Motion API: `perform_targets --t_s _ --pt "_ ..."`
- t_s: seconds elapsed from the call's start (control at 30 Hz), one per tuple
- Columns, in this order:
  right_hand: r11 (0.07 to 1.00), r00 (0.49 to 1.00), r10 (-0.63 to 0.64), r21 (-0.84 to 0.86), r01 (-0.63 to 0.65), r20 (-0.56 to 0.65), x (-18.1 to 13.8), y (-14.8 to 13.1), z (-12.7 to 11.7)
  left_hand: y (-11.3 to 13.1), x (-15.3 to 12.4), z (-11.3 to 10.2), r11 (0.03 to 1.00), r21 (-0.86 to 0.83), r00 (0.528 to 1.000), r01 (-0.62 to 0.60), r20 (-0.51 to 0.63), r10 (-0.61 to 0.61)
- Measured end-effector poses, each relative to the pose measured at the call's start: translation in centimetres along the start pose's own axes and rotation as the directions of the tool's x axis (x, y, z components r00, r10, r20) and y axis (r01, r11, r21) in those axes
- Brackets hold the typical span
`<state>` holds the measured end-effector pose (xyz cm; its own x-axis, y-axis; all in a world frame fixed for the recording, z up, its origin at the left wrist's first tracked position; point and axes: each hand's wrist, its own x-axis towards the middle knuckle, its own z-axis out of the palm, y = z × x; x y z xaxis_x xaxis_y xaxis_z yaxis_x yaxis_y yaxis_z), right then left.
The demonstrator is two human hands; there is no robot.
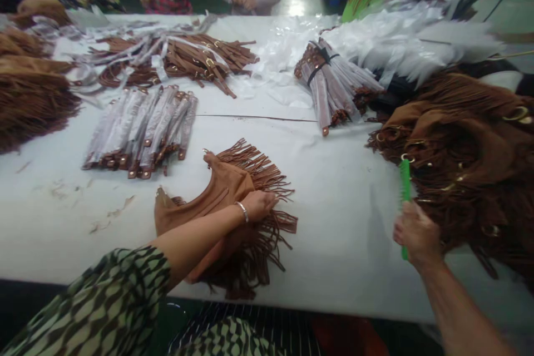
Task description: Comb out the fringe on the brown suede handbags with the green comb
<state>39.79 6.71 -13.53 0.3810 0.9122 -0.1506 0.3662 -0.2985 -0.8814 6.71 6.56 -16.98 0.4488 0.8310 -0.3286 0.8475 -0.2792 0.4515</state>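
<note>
Combing, apparently: left hand [259, 206] on fringed brown suede bag [231, 177], grip unclear; right hand [419, 233] clasps green plastic comb [405, 182], likely needs nine-o'clock reach.

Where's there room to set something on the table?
Bare tabletop lies between the fringed bag and the green comb; left of the bag is open too, but scraps lie there. The back is crowded with brown straps and white plastic.

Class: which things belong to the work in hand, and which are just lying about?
In hand:
fringed brown bag, under the left hand
green comb, in the right hand

Apparently lying about:
tied strap bundle
wrapped straps
heap of brown straps
</note>
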Motion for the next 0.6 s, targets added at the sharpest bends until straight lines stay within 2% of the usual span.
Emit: perform_targets --t_s 0.07,0.13,0.27,0.33,0.4,0.5,0.6 --pt "0.988 0.996 0.080 0.127 -0.084 0.039 -1.0 -0.6 -0.4 -0.8 -0.1 0.9 0.997 -0.026 0.997 0.076 -0.029 -0.077" --pt "0.962 0.987 0.128 0.231 -0.148 0.102 -3.7 -1.1 1.5 -1.2 0.5 1.4 0.992 -0.046 0.990 0.121 -0.068 -0.124" --pt "0.960 0.961 0.132 0.208 -0.185 0.243 -12.3 -1.0 9.1 -2.2 2.1 0.0 0.986 -0.046 0.975 0.158 -0.150 -0.163" --pt "0.982 0.930 0.069 0.142 -0.127 0.360 -16.7 -0.3 12.9 -3.1 2.3 -1.2 0.987 -0.019 0.969 0.163 -0.186 -0.163" --pt "0.994 0.877 -0.010 0.102 -0.045 0.481 -19.9 0.6 15.8 -3.8 1.8 -2.2 0.983 0.028 0.960 0.183 -0.221 -0.172" --pt "0.998 0.812 -0.041 0.058 0.009 0.582 -22.0 1.6 18.7 -4.6 0.1 -2.7 0.967 0.124 0.950 0.220 -0.254 -0.184" --pt "0.998 0.827 -0.031 -0.021 0.051 0.562 -21.5 1.7 20.2 -5.4 -2.2 -2.2 0.956 0.229 0.964 0.183 -0.231 -0.130"
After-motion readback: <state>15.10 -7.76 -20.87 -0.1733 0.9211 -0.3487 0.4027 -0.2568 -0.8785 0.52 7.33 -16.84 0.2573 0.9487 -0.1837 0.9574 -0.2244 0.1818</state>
